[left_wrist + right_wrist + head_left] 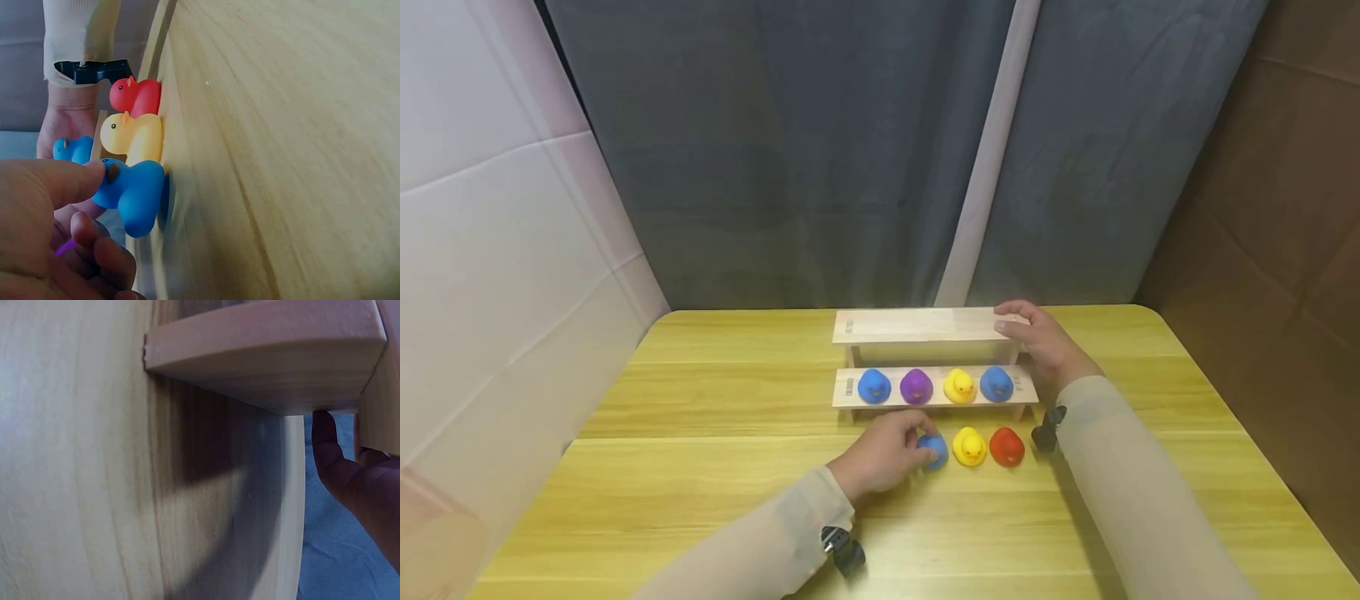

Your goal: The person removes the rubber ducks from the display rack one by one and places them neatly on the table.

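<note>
My left hand pinches a blue rubber duck on the table, at the left end of a short row. In the left wrist view the thumb lies against this duck's head, with the other fingers curled beneath. A yellow duck and a red duck stand to its right. My right hand grips the right end of the upper wooden shelf. In the right wrist view, fingers reach around the wooden piece.
On the lower wooden shelf sit a blue duck, a purple duck, a yellow duck and another blue duck. A grey curtain hangs behind the wooden table.
</note>
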Tool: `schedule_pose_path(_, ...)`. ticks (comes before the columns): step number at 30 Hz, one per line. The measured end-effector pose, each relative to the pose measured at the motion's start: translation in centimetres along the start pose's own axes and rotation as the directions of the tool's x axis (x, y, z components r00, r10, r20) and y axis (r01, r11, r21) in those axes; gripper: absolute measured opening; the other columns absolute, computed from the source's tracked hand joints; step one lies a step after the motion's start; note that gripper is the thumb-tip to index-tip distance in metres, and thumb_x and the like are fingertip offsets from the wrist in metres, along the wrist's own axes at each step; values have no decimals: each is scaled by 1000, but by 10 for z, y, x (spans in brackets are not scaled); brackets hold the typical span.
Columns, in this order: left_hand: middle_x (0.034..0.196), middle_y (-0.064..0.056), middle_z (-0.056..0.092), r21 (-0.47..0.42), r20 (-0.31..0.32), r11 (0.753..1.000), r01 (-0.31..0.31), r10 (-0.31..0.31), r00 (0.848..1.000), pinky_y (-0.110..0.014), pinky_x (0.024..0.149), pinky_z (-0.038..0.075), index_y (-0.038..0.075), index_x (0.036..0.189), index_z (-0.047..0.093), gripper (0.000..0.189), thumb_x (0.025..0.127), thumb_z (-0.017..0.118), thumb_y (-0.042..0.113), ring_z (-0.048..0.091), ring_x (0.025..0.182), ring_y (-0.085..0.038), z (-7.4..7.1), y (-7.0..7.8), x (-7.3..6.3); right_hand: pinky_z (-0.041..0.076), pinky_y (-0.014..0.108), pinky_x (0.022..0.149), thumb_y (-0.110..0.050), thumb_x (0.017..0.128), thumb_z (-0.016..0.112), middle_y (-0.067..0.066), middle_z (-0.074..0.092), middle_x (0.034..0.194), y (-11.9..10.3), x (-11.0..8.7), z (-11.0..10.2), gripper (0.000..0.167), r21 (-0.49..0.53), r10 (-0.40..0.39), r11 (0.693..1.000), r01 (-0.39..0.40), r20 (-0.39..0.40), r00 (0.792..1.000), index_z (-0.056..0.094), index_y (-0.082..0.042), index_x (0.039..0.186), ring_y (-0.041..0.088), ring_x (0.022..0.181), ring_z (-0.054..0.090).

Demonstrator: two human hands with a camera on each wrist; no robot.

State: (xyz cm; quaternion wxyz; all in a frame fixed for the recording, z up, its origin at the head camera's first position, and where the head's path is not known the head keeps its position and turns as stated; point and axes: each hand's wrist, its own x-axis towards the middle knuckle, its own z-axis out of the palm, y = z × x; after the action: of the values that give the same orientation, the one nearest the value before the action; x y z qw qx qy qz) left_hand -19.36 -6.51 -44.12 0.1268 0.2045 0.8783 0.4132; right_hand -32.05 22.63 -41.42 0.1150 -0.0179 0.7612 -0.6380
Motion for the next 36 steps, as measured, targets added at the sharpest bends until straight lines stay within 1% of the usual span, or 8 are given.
schedule_pose_path(3,75,2,54,17,-4,1000,-4,4,1000,-25,55,41,15,107,72,12,96,77,18,48,64,-12,0,0,1,27,66,123,-26,105,63,13,39,164,-1,1,0,39,-8,6,1000,-6,-4,1000,52,-17,142,42,146,41)
schedule_pose_path(9,74,2,54,24,-8,1000,-2,3,1000,-25,53,40,13,108,71,15,95,78,18,48,63,-12,-1,0,0,27,66,124,-24,105,62,15,40,162,-4,0,2,45,-5,2,1000,-2,1,1000,48,-12,147,43,145,42)
schedule_pose_path(12,75,1,54,23,-12,1000,2,-2,1000,-25,53,41,12,108,70,16,95,78,18,48,63,-12,-1,1,0,26,65,124,-24,105,62,15,40,163,-4,-1,2,46,-7,4,1000,-4,1,1000,48,-13,148,43,145,41)
schedule_pose_path(22,72,1,53,7,-33,1000,30,-30,999,-25,51,39,11,109,70,17,95,78,18,47,60,-12,-3,4,-1,26,67,124,-25,106,62,14,39,164,-5,-1,3,45,-14,7,1000,-7,-3,1000,49,-14,147,42,146,41)
schedule_pose_path(28,71,2,53,8,-46,1000,20,-20,999,-25,50,40,11,109,71,19,94,78,19,46,59,-11,-4,4,-2,27,66,124,-25,106,62,13,39,163,-4,-1,2,42,-14,21,1000,-21,-7,1000,50,-15,144,42,146,41)
schedule_pose_path(32,74,2,55,18,-46,1000,10,-9,999,-26,53,41,10,113,72,22,95,79,20,47,61,-12,-8,6,-4,28,66,124,-28,106,62,12,39,164,-3,-2,2,40,-23,29,999,-29,-7,1000,52,-17,143,41,147,39)
schedule_pose_path(34,76,1,55,12,-48,1000,-1,2,999,-26,54,42,9,116,72,24,95,78,20,48,64,-13,-13,9,-6,28,66,124,-27,106,62,13,38,164,-2,-2,2,41,-23,22,1000,-22,-4,1000,51,-16,144,41,147,39)
schedule_pose_path(36,77,0,55,-1,-64,1000,-12,12,998,-26,56,42,9,117,72,24,95,78,17,48,67,-13,-19,13,-7,27,66,124,-26,106,62,13,38,164,-2,-1,1,42,-19,17,1000,-17,-3,1000,50,-15,145,42,147,39)
